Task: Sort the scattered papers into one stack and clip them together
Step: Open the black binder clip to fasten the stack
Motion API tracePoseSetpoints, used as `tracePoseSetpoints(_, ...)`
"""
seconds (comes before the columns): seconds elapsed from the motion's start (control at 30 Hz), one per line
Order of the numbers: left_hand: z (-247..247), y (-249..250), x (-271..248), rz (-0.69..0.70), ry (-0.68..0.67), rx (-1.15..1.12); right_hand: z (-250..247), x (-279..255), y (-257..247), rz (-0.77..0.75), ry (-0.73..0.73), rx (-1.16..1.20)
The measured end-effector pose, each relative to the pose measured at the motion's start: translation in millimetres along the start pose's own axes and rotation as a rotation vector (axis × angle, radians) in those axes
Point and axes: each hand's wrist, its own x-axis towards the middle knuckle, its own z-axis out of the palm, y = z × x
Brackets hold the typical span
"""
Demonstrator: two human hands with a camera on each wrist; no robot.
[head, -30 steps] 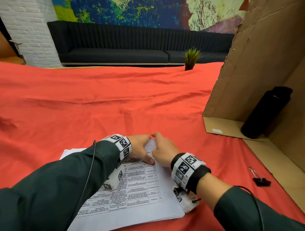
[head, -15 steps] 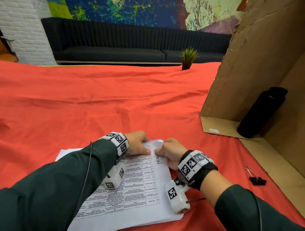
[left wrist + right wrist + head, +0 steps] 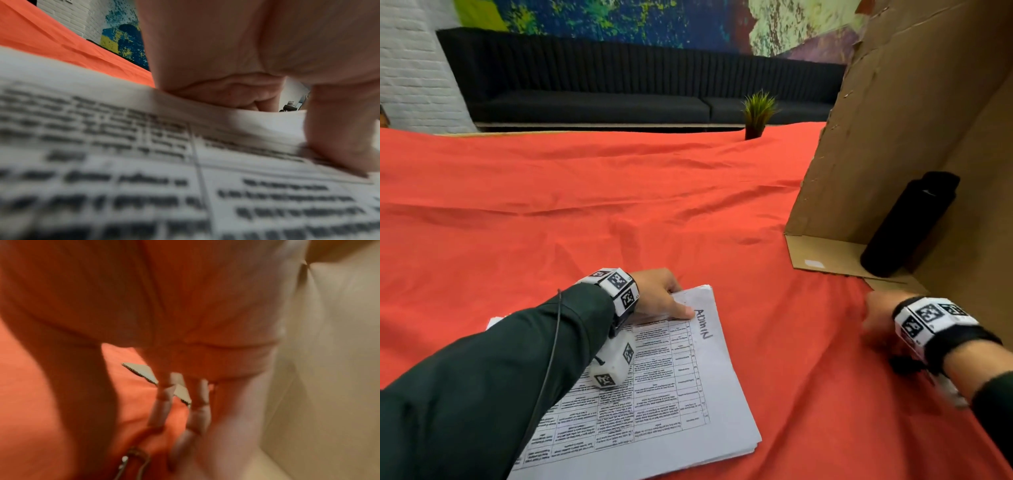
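A stack of white printed papers [image 3: 671, 394] lies on the red cloth near me, with "ADMIN" handwritten on its top sheet. My left hand [image 3: 674, 301] pinches the stack's far corner: the thumb [image 3: 339, 138] lies on top of the papers [image 3: 144, 162] and the fingers curl at the far edge. My right hand [image 3: 876, 318] is far to the right, beside the cardboard, over a black binder clip [image 3: 904, 365] that the wrist mostly hides. In the blurred right wrist view its fingers [image 3: 197, 410] point down, spread, and the clip's wire handles [image 3: 131, 462] lie below them, not held.
A large open cardboard box [image 3: 893, 137] stands on the right, with a black bottle [image 3: 907, 222] leaning inside. A small green plant [image 3: 758, 114] sits at the far table edge. Wrinkled red cloth [image 3: 619, 205] covers the whole table.
My right hand has left the paper stack and swung right to the binder clip by the cardboard. My left hand still holds the stack's far corner.
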Motion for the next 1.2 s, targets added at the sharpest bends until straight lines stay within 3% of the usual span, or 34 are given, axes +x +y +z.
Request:
tracePoseSetpoints(0.13, 3, 6, -1, -0.019, 0.021, 0.071, -2, -4, -11, -0.015, 0.038, 0.012)
tracePoseSetpoints(0.23, 6, 10, -1, -0.038, 0.028, 0.110, -14, -11, -23, -0.074, -0.050, 0.041)
tracePoseSetpoints(0.33, 11, 15, -4, -0.039, 0.046, 0.164, -11, -15, -28, -0.153, -0.123, -0.099)
tracePoseSetpoints(0.57, 16, 22, -13, -0.024, 0.096, 0.283, 15, -26, -25, -0.094, -0.005, 0.004)
tracePoseSetpoints(0.73, 20, 14, -17, -0.015, 0.261, 0.334, -23, -38, -35, -0.125, 0.106, 0.127)
tracePoseSetpoints(0.8, 17, 19, -23, 0.059, 0.365, 0.287, -40, -38, -47, -0.218, 0.177, 0.307)
tracePoseSetpoints(0.87, 17, 35, -33, 0.177, 0.396, 0.158, -49, -44, -64, -0.406, 0.091, 0.655)
tracePoseSetpoints(0.93, 20, 54, -41, 0.264, 0.319, -0.028, -55, -58, -85, -0.564, 0.006, 1.004)
tracePoseSetpoints(1.0, 24, 65, -44, 0.320, 0.215, -0.234, -58, -71, -104, -0.647, 0.023, 1.200)
tracePoseSetpoints(1.1, 24, 69, -49, 0.253, 0.280, -0.503, -54, -80, -124, -0.670, 0.134, 1.430)
tracePoseSetpoints(1.2, 23, 64, -56, 0.199, 0.450, -0.703, -49, -88, -130, -0.751, 0.078, 1.661)
